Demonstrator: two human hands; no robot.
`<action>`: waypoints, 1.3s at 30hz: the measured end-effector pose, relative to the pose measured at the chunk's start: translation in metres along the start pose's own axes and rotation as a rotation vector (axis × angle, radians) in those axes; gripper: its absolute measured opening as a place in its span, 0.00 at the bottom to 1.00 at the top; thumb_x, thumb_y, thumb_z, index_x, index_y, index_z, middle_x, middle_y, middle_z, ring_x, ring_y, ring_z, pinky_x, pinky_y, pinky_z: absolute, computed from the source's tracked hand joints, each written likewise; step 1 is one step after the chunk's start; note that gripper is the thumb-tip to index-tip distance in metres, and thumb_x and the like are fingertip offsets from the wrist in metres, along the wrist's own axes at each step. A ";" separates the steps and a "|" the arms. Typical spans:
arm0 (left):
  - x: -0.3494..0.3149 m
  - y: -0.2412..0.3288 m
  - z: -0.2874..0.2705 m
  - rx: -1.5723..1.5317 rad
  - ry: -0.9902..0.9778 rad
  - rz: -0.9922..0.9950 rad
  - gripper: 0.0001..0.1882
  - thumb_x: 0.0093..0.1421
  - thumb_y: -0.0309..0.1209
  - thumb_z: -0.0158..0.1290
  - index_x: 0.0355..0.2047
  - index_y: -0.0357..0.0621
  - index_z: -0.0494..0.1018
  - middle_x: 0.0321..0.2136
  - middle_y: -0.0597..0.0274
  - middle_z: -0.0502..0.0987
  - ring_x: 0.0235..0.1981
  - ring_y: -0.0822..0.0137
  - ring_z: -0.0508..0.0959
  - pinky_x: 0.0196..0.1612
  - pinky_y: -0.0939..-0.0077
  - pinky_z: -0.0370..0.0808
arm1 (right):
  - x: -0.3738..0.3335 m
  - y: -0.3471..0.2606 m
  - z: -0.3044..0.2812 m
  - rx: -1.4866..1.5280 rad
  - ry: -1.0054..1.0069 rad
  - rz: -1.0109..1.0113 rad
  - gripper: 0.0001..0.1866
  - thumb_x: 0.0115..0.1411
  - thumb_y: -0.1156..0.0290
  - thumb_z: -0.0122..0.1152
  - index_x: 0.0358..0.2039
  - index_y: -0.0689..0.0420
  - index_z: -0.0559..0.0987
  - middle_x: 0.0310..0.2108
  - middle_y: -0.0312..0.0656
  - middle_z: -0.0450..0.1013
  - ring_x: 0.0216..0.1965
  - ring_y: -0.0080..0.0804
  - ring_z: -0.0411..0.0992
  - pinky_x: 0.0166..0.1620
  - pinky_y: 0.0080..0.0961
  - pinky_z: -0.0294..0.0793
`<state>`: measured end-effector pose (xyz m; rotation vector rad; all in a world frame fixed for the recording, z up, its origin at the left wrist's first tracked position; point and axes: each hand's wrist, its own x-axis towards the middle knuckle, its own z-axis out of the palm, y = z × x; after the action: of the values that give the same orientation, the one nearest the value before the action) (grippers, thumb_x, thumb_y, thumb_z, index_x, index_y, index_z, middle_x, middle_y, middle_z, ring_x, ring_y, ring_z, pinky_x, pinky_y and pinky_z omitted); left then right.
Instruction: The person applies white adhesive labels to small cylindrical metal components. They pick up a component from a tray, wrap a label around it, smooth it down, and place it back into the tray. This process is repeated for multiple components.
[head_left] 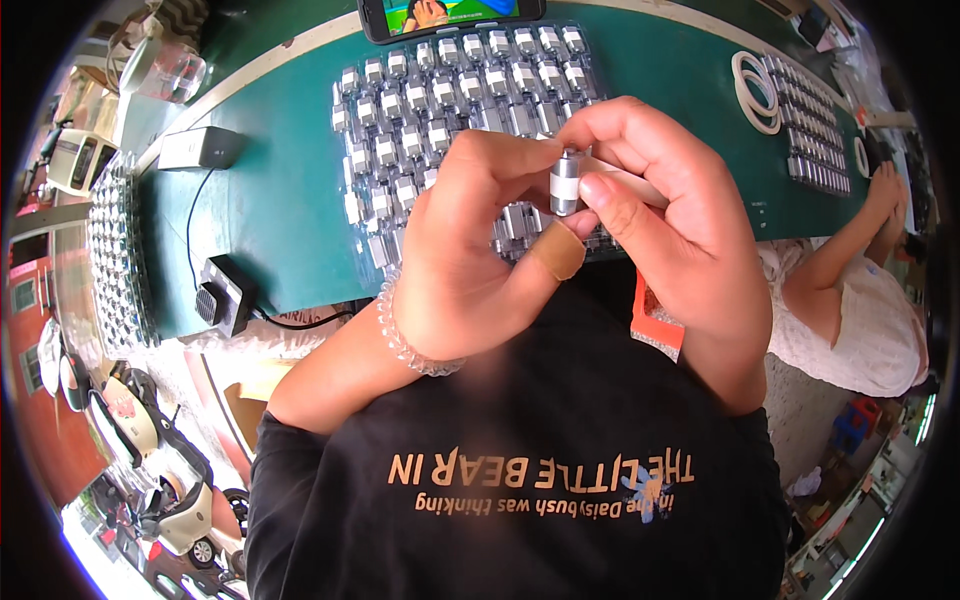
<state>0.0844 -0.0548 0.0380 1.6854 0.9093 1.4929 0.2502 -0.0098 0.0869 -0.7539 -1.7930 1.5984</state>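
Observation:
Above the table's near edge, my two hands meet around a small silver motor (564,180), a metal cylinder standing upright with a white band round its middle. My left hand (470,240) pinches it from the left, index finger at its top and thumb near its lower end. That thumb wears a tan bandage (557,251). From the right, my right hand (680,200) presses its thumb against the white band. A white strip-like piece (628,181) also lies within the right hand's fingers, mostly hidden. Beneath the hands lies a clear plastic tray (345,185) of similar motors.
A phone (450,18) stands beyond the tray on the green table (275,200). White tape rings (752,92) and another motor tray (815,125) lie right, near another person's arm (840,245). On the left are a white box (197,148), black adapter (225,293) and stacked trays (120,250).

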 end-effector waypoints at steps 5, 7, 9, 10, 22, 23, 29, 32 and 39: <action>0.003 0.001 -0.007 0.175 -0.080 0.110 0.26 0.52 0.14 0.56 0.49 0.34 0.57 0.45 0.53 0.69 0.42 0.67 0.75 0.44 0.72 0.75 | 0.001 -0.004 0.002 0.074 0.029 0.052 0.10 0.63 0.80 0.47 0.44 0.69 0.68 0.36 0.40 0.71 0.39 0.18 0.67 0.42 0.15 0.67; 0.006 0.000 -0.009 0.259 -0.091 0.193 0.26 0.51 0.15 0.58 0.48 0.34 0.60 0.42 0.54 0.71 0.37 0.69 0.76 0.39 0.74 0.76 | 0.002 -0.005 0.002 0.097 0.027 0.070 0.10 0.62 0.80 0.47 0.44 0.68 0.68 0.36 0.39 0.71 0.39 0.17 0.67 0.42 0.14 0.66; 0.009 0.000 -0.010 0.340 -0.103 0.240 0.25 0.50 0.16 0.60 0.47 0.34 0.62 0.38 0.55 0.73 0.31 0.70 0.76 0.34 0.76 0.76 | 0.002 -0.005 -0.001 0.054 -0.001 0.071 0.10 0.62 0.80 0.47 0.44 0.67 0.68 0.36 0.38 0.70 0.39 0.17 0.66 0.42 0.14 0.66; 0.012 0.002 -0.011 0.380 -0.110 0.245 0.25 0.49 0.16 0.61 0.46 0.35 0.64 0.36 0.56 0.74 0.29 0.70 0.76 0.32 0.77 0.75 | 0.003 -0.004 0.000 0.061 0.002 0.060 0.09 0.62 0.80 0.47 0.43 0.67 0.68 0.36 0.38 0.70 0.39 0.16 0.66 0.42 0.14 0.66; 0.018 0.003 -0.011 0.413 -0.068 0.135 0.21 0.45 0.17 0.62 0.39 0.38 0.69 0.28 0.62 0.75 0.24 0.74 0.73 0.27 0.81 0.72 | 0.007 0.005 0.003 0.043 0.021 0.036 0.08 0.62 0.80 0.48 0.42 0.66 0.68 0.35 0.36 0.70 0.38 0.15 0.66 0.41 0.13 0.65; 0.016 0.003 -0.012 0.380 -0.068 0.103 0.20 0.46 0.16 0.62 0.40 0.38 0.69 0.29 0.62 0.75 0.25 0.74 0.74 0.28 0.81 0.72 | 0.007 0.005 0.004 0.045 0.024 0.036 0.08 0.63 0.80 0.48 0.43 0.66 0.68 0.35 0.36 0.70 0.38 0.15 0.66 0.41 0.13 0.65; 0.004 -0.002 -0.017 0.162 -0.098 -0.085 0.22 0.49 0.14 0.59 0.43 0.37 0.64 0.36 0.60 0.73 0.36 0.74 0.75 0.39 0.80 0.73 | 0.003 -0.002 -0.004 -0.126 -0.030 0.047 0.07 0.63 0.80 0.48 0.42 0.66 0.67 0.33 0.38 0.69 0.36 0.17 0.68 0.40 0.14 0.66; -0.001 -0.006 -0.016 0.129 -0.091 -0.028 0.22 0.49 0.13 0.59 0.43 0.36 0.64 0.38 0.59 0.72 0.39 0.73 0.74 0.44 0.77 0.72 | 0.001 -0.001 -0.003 -0.214 -0.016 0.033 0.05 0.62 0.81 0.48 0.40 0.66 0.67 0.30 0.37 0.68 0.33 0.16 0.67 0.38 0.14 0.66; -0.003 -0.014 -0.008 -0.163 0.033 -0.039 0.20 0.47 0.16 0.61 0.39 0.38 0.67 0.35 0.62 0.73 0.31 0.77 0.73 0.31 0.83 0.72 | -0.002 -0.007 -0.004 -0.520 0.009 -0.010 0.04 0.60 0.84 0.50 0.35 0.64 0.66 0.24 0.36 0.64 0.27 0.16 0.61 0.33 0.14 0.62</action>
<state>0.0754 -0.0499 0.0252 1.5216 0.8100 1.5291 0.2544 -0.0090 0.0940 -0.9736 -2.2296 1.1201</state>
